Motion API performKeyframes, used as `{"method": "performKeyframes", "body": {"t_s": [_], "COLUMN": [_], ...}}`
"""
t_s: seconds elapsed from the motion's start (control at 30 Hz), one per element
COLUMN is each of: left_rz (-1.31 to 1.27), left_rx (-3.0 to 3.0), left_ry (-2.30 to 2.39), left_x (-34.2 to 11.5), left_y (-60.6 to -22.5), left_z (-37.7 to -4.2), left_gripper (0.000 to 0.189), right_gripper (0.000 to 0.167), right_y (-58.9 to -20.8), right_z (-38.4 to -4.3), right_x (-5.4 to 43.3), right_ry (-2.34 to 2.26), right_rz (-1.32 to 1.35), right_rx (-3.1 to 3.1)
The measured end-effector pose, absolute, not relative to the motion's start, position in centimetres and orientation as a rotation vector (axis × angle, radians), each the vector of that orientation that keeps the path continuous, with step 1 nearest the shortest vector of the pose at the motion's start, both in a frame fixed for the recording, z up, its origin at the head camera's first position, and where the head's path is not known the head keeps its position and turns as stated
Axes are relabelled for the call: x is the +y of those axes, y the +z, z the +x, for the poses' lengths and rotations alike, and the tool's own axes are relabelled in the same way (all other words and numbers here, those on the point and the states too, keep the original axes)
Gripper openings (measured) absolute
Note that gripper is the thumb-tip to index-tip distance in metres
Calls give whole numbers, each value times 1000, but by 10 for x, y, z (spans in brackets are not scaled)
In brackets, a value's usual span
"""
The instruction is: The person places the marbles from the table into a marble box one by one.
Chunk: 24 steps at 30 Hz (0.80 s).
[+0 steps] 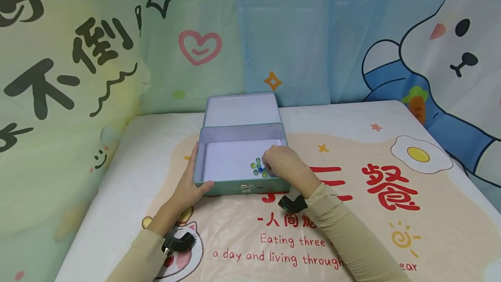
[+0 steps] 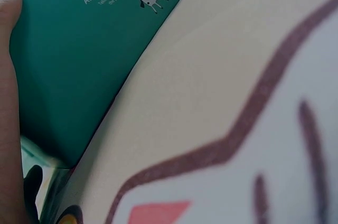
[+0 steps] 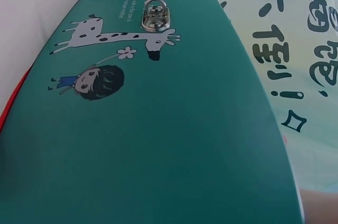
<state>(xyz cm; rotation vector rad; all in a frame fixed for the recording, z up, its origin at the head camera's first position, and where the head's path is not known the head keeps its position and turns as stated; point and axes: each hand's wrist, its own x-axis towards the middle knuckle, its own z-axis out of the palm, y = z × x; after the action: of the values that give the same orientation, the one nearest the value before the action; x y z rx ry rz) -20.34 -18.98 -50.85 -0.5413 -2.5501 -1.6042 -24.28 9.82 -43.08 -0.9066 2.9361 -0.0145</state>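
A green tin box (image 1: 225, 188) with a pale inside stands with its hinged lid (image 1: 242, 110) laid back. My left hand (image 1: 188, 188) grips its front left corner, the thumb at the front rim and the fingers along the left side. Inside, at the front right, several green glass marbles (image 1: 253, 166) and a blue marble (image 1: 260, 169) lie close together. My right hand (image 1: 287, 164) reaches over the right wall, its fingers bent down beside the marbles. Its fingertips are hidden, so whether it holds a marble cannot be told. A giraffe drawing (image 3: 116, 36) and a metal clasp (image 3: 156, 17) mark the front wall.
The table carries a printed cloth (image 1: 375, 238) with red writing, a fried egg and a sun. Behind it hangs a patterned curtain (image 1: 285, 34). Each wrist wears a dark band; the left band (image 1: 178, 243) sits above the cloth.
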Motion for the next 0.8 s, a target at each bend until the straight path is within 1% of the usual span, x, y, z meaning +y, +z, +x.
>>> {"method": "performKeyframes", "body": {"t_s": [0.17,0.43,0.8], "left_rz": [-531,-555,-565], "left_rx": [-2554,-2546,-2543], "left_ry": [-1614,-1639,-1633], "left_x": [-188,-179,-178], "left_y": [-503,-476,-474], "left_z": [-202,-188,-187], "left_gripper": [111,111,111], "right_gripper": [11,11,8], "right_y": [-432,-433,-434], "right_z": [-244,-244,-244], "right_x": [98,99,99], "right_ry": [-10,-25,-42], "right_rz": [-904,-935,-914], "right_rx": [2933,2939,2927]}}
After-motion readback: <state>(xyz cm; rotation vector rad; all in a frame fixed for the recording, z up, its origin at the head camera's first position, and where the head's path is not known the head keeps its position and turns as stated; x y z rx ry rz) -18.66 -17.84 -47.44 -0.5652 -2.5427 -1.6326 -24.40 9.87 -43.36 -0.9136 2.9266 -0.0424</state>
